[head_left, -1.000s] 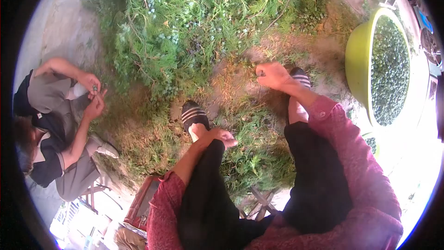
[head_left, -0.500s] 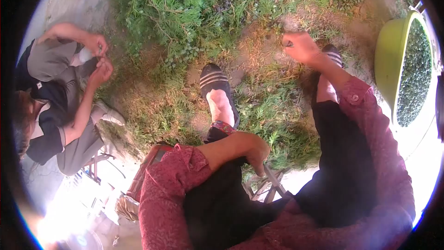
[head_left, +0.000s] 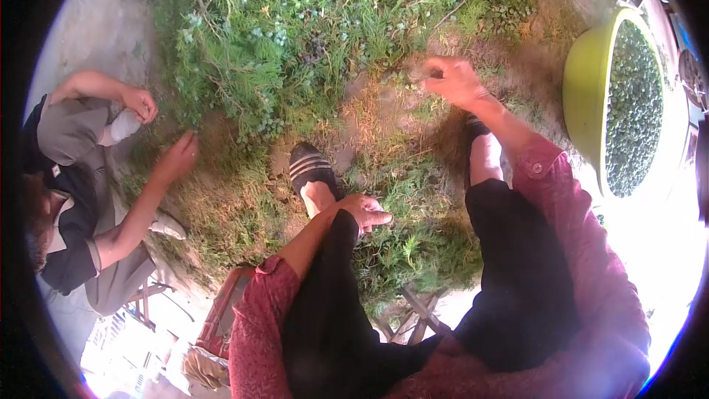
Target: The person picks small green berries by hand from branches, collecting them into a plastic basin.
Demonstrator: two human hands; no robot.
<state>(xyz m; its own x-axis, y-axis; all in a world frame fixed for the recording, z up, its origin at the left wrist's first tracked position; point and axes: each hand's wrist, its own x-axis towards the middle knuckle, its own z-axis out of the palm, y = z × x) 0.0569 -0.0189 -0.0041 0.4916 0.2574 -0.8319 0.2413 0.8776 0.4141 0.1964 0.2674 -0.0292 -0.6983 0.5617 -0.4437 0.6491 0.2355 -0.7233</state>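
Observation:
My right hand (head_left: 453,81) hovers over the cut greenery in front of my right shoe, its thumb and fingers curled together. Anything between those fingertips is too small and blurred to make out. Beside my left knee, my left hand (head_left: 368,212) is closed, with the thumb side pointing right; whatever it may hold is hidden. Ahead lies a large heap of green conifer branches (head_left: 295,37) with small bluish-green cones. Loose sprigs (head_left: 413,214) cover the ground between my feet.
A yellow-green tub (head_left: 583,89) full of small green cones (head_left: 635,111) stands at the right. Another person (head_left: 81,199) sits at the left, one hand (head_left: 177,158) reaching toward the greenery. A folding stool's legs (head_left: 421,310) show below me, and a red bag (head_left: 224,310) sits lower left.
The view has shifted, moving the tub and heap leftward. My left hand has come up from near the stool to my knee. The other person's hands, together before, are now apart.

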